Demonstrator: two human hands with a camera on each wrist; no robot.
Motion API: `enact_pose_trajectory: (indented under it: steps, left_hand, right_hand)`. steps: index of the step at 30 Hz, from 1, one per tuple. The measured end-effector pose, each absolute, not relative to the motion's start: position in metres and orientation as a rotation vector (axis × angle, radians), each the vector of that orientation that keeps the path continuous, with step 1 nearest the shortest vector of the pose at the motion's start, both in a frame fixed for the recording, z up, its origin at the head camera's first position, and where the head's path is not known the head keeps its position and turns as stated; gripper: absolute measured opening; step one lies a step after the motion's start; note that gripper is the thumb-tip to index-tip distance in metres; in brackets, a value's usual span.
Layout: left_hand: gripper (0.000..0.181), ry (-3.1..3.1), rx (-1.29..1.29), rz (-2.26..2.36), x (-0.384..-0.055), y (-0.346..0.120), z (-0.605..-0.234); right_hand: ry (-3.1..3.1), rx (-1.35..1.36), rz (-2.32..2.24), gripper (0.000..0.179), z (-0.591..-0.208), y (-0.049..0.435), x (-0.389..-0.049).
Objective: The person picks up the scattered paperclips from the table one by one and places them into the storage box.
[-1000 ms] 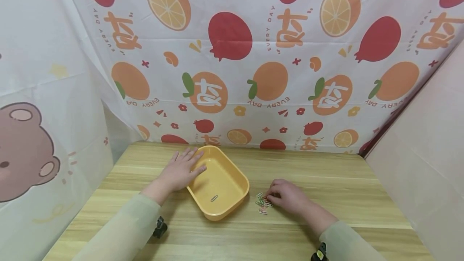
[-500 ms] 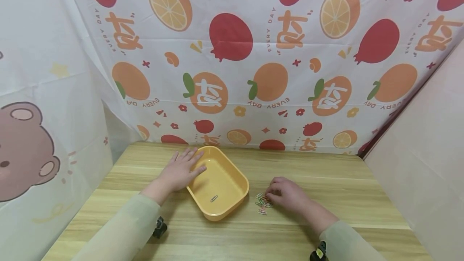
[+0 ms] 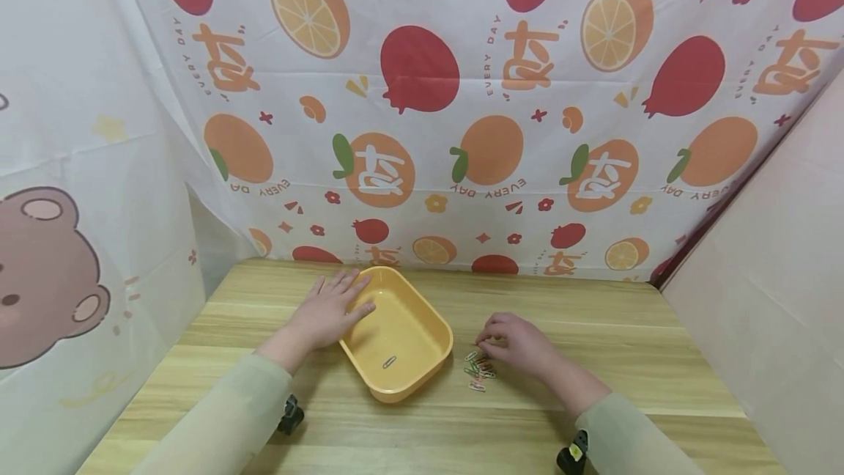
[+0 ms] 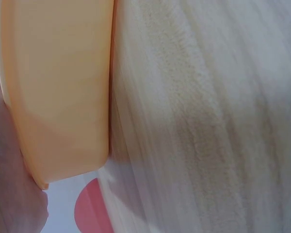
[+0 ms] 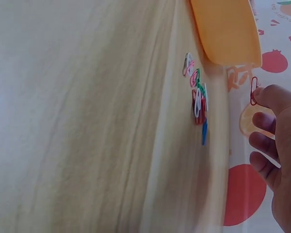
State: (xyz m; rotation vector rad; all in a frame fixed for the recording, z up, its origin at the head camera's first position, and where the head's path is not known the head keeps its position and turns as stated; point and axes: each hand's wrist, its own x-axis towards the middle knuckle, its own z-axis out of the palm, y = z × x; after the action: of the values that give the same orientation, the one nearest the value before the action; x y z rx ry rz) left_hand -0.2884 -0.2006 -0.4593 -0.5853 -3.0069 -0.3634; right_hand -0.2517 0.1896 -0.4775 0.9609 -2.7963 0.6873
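My left hand [image 3: 326, 316] rests on the left rim of a yellow plastic tray [image 3: 410, 317], its fingers spread. One small paper clip [image 3: 390, 362] lies inside the tray. To the tray's right, my right hand [image 3: 517, 343] is raised a little above a small pile of coloured paper clips [image 5: 198, 103]. Between thumb and forefinger it pinches a red paper clip [image 5: 251, 92], seen clearly in the right wrist view. The pile holds white, pink, green, red and blue clips. In the left wrist view, the tray's outer wall [image 4: 63, 97] stands beside part of the left hand.
Everything lies on a wood-grain table [image 3: 369, 438]. A white cloth [image 3: 435, 152] printed with fruit hangs behind its far edge. Pale cloth screens [image 3: 152, 240] stand on the left and right. Each wrist wears a small black camera [image 3: 290, 415].
My right hand has lifted off the pile and moved slightly away from me, with a red paper clip now between its fingertips. The left hand and tray have stayed in place.
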Motion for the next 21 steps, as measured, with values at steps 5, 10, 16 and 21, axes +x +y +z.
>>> enact_pose_trajectory:
  steps: [5,10,16,21]
  left_hand:
    - [0.072,-3.011,-0.576,-0.358,-0.288,-0.201,-0.459]
    - [0.069,-3.005,-0.582,-0.372,-0.288,-0.201,-0.461]
    - [0.071,-3.002,-0.580,-0.369,-0.288,-0.200,-0.460]
    - [0.072,-2.989,-0.577,-0.375,-0.287,-0.200,-0.459]
  right_hand:
    - [-2.818,0.958,0.700,0.008,-0.473,0.185,-0.254]
    - [-2.831,0.955,0.713,0.012,-0.466,0.179,-0.256]
    - [-2.782,1.027,0.697,0.012,-0.458,0.167,-0.262]
    - [-2.685,1.139,0.671,0.008,-0.453,0.152,-0.266]
